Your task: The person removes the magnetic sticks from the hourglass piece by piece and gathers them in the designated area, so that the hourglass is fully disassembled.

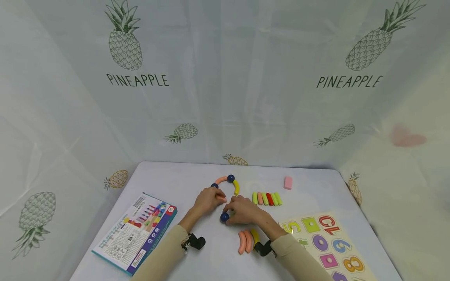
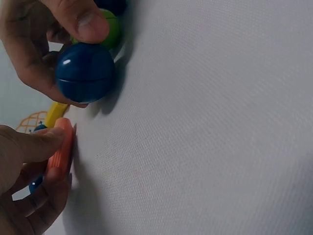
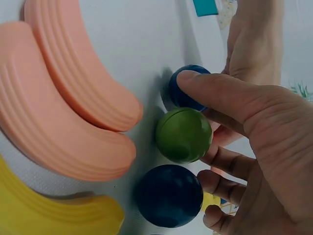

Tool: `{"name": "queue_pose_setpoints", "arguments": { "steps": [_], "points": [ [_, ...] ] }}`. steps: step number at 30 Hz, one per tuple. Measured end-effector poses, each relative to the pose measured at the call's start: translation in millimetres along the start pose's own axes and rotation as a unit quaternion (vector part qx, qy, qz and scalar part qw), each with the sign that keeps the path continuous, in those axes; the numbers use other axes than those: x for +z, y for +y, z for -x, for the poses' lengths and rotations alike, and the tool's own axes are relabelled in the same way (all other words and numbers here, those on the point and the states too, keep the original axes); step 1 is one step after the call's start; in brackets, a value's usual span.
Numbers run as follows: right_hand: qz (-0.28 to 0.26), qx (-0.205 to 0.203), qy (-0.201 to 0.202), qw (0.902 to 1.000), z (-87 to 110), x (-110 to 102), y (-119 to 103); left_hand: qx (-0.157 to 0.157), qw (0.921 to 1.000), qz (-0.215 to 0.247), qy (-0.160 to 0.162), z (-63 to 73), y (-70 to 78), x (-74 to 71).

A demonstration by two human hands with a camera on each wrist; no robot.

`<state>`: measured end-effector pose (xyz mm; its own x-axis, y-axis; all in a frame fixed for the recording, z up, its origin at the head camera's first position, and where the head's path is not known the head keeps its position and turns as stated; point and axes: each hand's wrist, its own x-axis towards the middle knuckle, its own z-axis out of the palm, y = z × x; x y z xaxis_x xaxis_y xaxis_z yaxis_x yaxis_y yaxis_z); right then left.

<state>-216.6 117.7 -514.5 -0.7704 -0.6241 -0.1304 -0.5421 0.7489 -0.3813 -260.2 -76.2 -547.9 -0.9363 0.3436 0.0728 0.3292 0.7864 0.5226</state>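
Note:
My left hand [image 1: 209, 199] pinches a straight orange magnetic rod [image 2: 61, 147] close over the table. My right hand [image 1: 242, 210] holds a blue ball [image 1: 224, 217], its thumb on it. In the right wrist view a green ball [image 3: 184, 135] and another blue ball [image 3: 168, 196] line up along the fingers of that hand. Beyond the hands lies an arc: a blue ball [image 1: 215, 186] beside the left hand, a curved peach rod [image 1: 221, 180], a blue ball [image 1: 230, 178] and a curved yellow rod [image 1: 236, 187].
Curved peach rods [image 3: 73, 117] and a yellow one [image 3: 63, 210] lie near my right wrist. Several short rods [image 1: 269, 199] form a row behind a number board [image 1: 295, 218]. A pink block [image 1: 288, 183] sits farther back. At left lies a toy box [image 1: 137, 230].

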Motion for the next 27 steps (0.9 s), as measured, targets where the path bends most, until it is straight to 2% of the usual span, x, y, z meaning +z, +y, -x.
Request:
{"name": "queue_pose_setpoints", "arguments": {
  "steps": [9, 14, 18, 21, 23, 25, 27],
  "points": [
    [-0.004, 0.008, -0.015, 0.9998, -0.7, 1, 3, -0.002, 1.0000, 0.003, 0.000, -0.9, -0.9, 1.8],
    [-0.011, 0.006, -0.018, 0.9998, -1.8, 1, 7, 0.009, 0.9999, 0.008, 0.002, -0.1, -1.9, 1.7],
    [-0.046, -0.001, -0.016, 0.9988, -0.6, -4, 14, 0.015, 0.9991, 0.031, 0.026, -1.4, -3.1, -2.1],
    [-0.078, 0.001, 0.000, 0.9970, 0.7, -11, 21, -0.001, 0.9966, 0.042, 0.071, -4.0, -3.5, -7.9],
    [-0.089, 0.010, 0.016, 0.9958, 0.7, -16, 24, -0.019, 0.9950, 0.026, 0.094, -5.9, -4.2, -11.9],
    [-0.095, 0.019, 0.030, 0.9949, -0.4, -19, 28, -0.034, 0.9950, 0.001, 0.094, -6.5, -4.7, -14.9],
    [-0.096, 0.030, 0.039, 0.9942, -2.1, -21, 29, -0.037, 0.9962, -0.012, 0.078, -5.8, -3.7, -17.0]
  ]
}}
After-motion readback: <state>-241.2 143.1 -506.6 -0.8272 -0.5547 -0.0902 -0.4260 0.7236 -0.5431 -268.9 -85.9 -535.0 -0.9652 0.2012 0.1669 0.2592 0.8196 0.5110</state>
